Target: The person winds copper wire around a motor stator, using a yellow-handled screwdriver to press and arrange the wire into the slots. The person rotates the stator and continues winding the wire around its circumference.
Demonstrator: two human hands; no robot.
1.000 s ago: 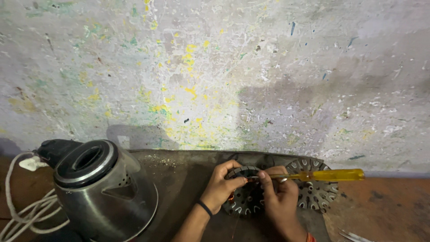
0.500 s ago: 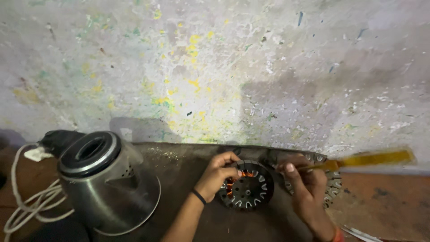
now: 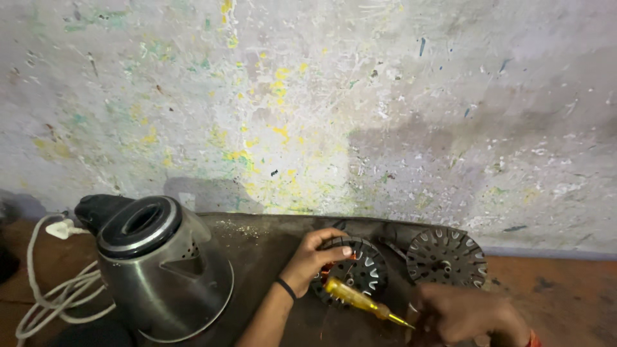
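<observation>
- The left hand (image 3: 313,257) rests on the rim of a round, slotted motor part (image 3: 355,273) with copper windings showing inside; its fingers curl over the top edge, steadying the part against the dark worktop (image 3: 257,241).
- A yellow-handled screwdriver (image 3: 360,300) lies across the near side of that part. Its long axis runs from upper left to lower right, handle end over the part, metal tip pointing toward the right hand.
- The right hand (image 3: 466,315) sits low by the near edge of the worktop, just right of the tip. It is blurred, so I cannot tell whether it grips the tip, merely touches it, or is closed on nothing.
- The left hand is nearer the handle; the right is nearer the tip.
- A 2nd round slotted disc (image 3: 446,256) lies flat just beside the motor part, toward the right edge, close to the wall (image 3: 360,96). It sits apart from both hands.
- A steel electric kettle (image 3: 164,270) with a black spout and open top stands well to the left, tilted slightly, clear of the hands.
- A white cord (image 3: 45,289) with its plug loops off the left edge beside the kettle.
- Nothing stands between the 2 hands except the screwdriver itself.
</observation>
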